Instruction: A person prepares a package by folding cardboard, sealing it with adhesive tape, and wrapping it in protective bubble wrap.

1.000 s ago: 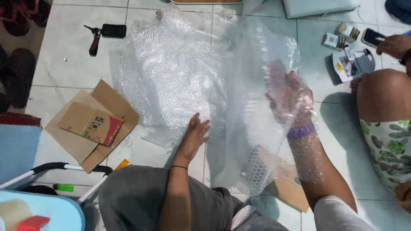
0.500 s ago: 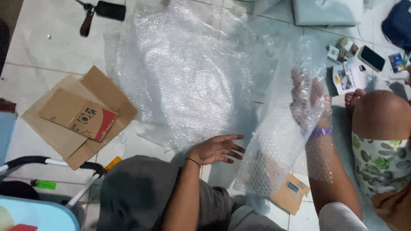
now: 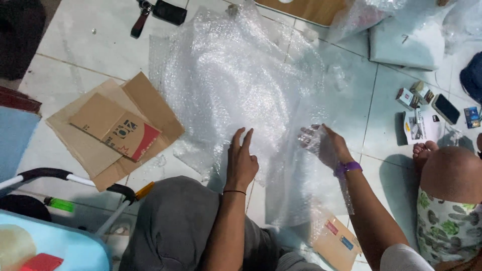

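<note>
Left hand (image 3: 241, 163) flat, fingers spread, pressing bubble wrap (image 3: 236, 85) on tiled floor (image 3: 85, 60). Right hand (image 3: 324, 145), at 3 o'clock, grasps wrap's edge.

Floor of pale square tiles (image 3: 85, 55) with thin dark grout lines, lit evenly from above. Flattened cardboard (image 3: 108, 130) lies at left. Blue mat edge (image 3: 15, 135) at far left, dark rug (image 3: 20, 35) in the upper-left corner. Pale cushion (image 3: 406, 42) at upper right. Light blue plastic tub (image 3: 65, 246) at lower left.
</note>
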